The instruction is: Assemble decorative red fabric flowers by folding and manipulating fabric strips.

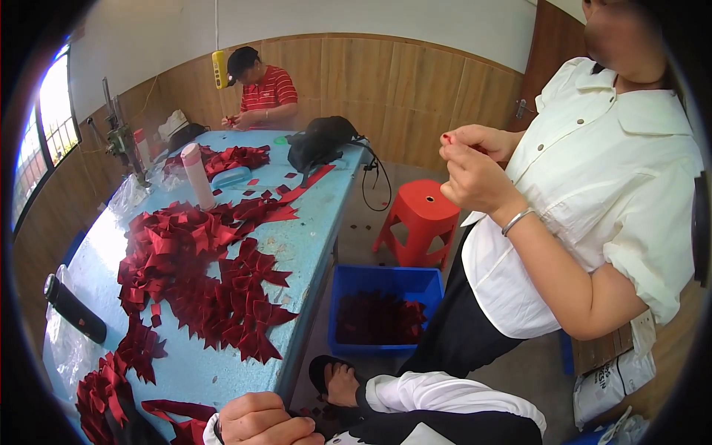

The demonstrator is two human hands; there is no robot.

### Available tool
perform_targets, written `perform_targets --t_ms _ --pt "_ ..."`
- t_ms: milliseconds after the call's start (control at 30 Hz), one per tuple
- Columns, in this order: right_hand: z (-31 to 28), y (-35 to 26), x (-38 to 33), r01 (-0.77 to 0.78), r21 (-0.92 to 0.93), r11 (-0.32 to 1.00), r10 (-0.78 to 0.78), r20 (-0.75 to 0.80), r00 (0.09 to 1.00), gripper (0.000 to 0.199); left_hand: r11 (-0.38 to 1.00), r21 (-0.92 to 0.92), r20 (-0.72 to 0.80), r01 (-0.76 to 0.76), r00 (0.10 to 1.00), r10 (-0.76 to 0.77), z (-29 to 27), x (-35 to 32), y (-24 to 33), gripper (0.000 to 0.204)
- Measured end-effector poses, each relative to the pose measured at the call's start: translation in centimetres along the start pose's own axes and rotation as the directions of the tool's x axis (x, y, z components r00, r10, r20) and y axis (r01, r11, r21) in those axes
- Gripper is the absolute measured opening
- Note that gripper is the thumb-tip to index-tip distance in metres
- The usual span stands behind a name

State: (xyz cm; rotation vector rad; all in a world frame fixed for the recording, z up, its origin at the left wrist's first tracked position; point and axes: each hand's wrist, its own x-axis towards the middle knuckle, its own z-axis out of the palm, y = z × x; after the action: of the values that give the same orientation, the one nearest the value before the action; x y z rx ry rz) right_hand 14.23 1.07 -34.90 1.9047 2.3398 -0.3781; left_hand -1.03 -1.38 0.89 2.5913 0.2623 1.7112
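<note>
My left hand (pixel 268 420) is at the lower edge, past the table's near corner, with a white cuff at its wrist. Its fingers are curled and the thumb is drawn in, so the hand is closed; whatever it may hold is hidden. Just left of it lies a dark red ribbon strip (pixel 178 415), beside a pile of red bows (pixel 100 397) at the near left corner. My right hand cannot be seen. More red ribbon bows (pixel 178 259) with notched tails are heaped along the middle of the light blue table (pixel 304 245).
A person in white (pixel 564 200) stands at right, pinching a small red piece. Someone in a striped shirt (pixel 268 93) works across the table. A blue crate (pixel 386 271) of bows and a red stool (pixel 426 200) occupy the floor. A black flask (pixel 74 310) and pink bottle (pixel 197 176) are on the table.
</note>
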Motion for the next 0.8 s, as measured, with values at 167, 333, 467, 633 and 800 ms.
perform_targets --t_ms 167,333,467,633,800 --pt "0.9 -0.7 0.0 -0.019 -0.012 1.000 0.019 0.010 1.000 0.093 1.000 -0.001 0.010 -0.006 1.000 0.006 -0.9 -0.2 0.5 0.021" --pt "1.4 -1.2 0.1 -0.029 -0.021 0.999 0.029 0.013 0.999 0.092 1.000 -0.007 0.001 -0.011 1.000 0.011 -1.4 -0.4 0.8 0.022" --pt "1.6 -1.4 0.0 -0.024 -0.032 0.999 0.024 0.004 1.000 0.092 1.000 -0.018 -0.004 -0.018 1.000 0.018 -1.6 -0.5 0.9 0.022" --pt "1.6 -1.2 0.3 -0.018 -0.044 0.999 0.018 -0.007 1.000 0.091 1.000 -0.007 -0.018 -0.021 1.000 0.021 -1.5 -0.4 0.9 0.022" --pt "1.3 -1.1 1.1 -0.011 -0.054 0.998 0.011 -0.012 1.000 0.090 1.000 -0.010 -0.030 -0.009 1.000 0.009 -1.4 -0.3 0.6 0.022"
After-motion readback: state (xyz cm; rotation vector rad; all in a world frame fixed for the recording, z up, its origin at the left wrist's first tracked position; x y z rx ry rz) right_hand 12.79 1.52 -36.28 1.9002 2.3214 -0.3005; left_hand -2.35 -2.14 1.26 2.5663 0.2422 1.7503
